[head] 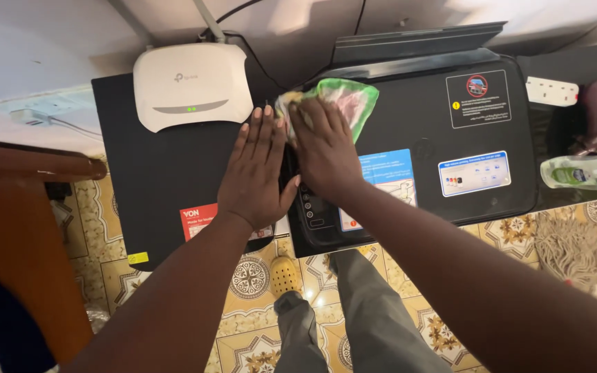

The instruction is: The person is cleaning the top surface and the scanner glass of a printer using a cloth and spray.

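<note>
Pressing flat on a green and pink cloth, the right hand lies with fingers spread on the printer, near its rear left corner. The left hand rests open, fingers straight and together, on the black box beside the printer, just touching the right hand. A white router sits at the box's rear edge. Off the printer's right edge lies a clear bottle holding green liquid.
</note>
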